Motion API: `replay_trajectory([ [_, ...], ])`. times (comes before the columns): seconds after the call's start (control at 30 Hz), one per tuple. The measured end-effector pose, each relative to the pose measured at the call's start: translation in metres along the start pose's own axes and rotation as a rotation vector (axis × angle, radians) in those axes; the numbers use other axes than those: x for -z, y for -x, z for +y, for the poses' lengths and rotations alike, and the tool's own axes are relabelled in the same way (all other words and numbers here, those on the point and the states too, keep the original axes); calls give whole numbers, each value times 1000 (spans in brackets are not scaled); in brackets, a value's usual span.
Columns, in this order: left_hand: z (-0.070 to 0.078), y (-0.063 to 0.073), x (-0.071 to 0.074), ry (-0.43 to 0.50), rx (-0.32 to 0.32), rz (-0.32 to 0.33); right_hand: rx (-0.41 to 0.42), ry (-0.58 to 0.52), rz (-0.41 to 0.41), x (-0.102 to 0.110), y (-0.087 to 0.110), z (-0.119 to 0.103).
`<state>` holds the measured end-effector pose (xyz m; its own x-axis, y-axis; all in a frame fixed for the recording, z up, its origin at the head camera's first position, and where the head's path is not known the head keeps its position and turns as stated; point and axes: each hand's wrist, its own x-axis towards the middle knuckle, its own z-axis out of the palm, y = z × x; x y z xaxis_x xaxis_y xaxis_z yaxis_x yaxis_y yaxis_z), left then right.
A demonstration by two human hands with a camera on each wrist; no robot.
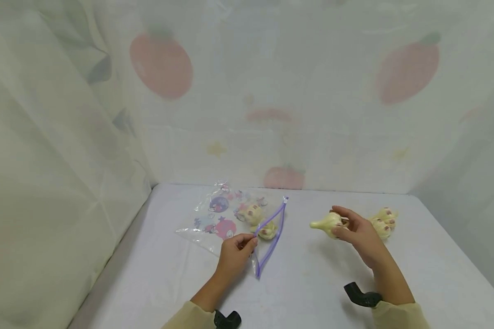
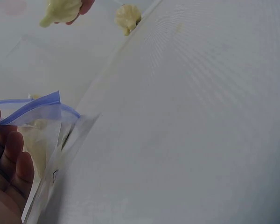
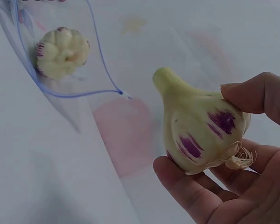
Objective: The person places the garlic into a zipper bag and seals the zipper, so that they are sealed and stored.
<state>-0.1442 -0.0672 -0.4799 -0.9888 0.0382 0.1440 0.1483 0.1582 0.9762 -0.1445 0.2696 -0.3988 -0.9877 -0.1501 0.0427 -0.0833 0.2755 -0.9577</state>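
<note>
My left hand (image 1: 236, 253) pinches the near lip of a clear zip bag (image 1: 207, 230) printed with pink and purple figures. Its purple zip edge (image 2: 35, 106) gapes apart, facing right. Inside the bag, close to the mouth, lie garlic bulbs (image 3: 63, 52), partly covered by the printed film. Above the table, to the right of the bag, my right hand (image 1: 360, 233) grips another garlic bulb (image 3: 200, 126) between thumb and fingers. Its stem points left toward the bag; purple streaks and a tuft of dry roots show on it.
More garlic (image 1: 384, 221) lies on the white table (image 1: 304, 292) just beyond my right hand. Pale curtains with fruit prints (image 1: 162, 64) hang behind the table and at both sides. Black bands (image 1: 362, 296) sit at both wrists.
</note>
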Motion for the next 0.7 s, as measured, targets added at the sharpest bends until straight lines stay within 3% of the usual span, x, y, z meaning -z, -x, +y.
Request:
replay_trajectory([
  [0.17,1,0,0,4,2,-2,-74,-3,25,-13,-9,5],
  [0.53,1,0,-1,-5,2,10,-145,-16,-4,-36,-21,15],
  [0.7,23,7,-1,-14,17,12,-148,16,-8,-47,-23,18],
])
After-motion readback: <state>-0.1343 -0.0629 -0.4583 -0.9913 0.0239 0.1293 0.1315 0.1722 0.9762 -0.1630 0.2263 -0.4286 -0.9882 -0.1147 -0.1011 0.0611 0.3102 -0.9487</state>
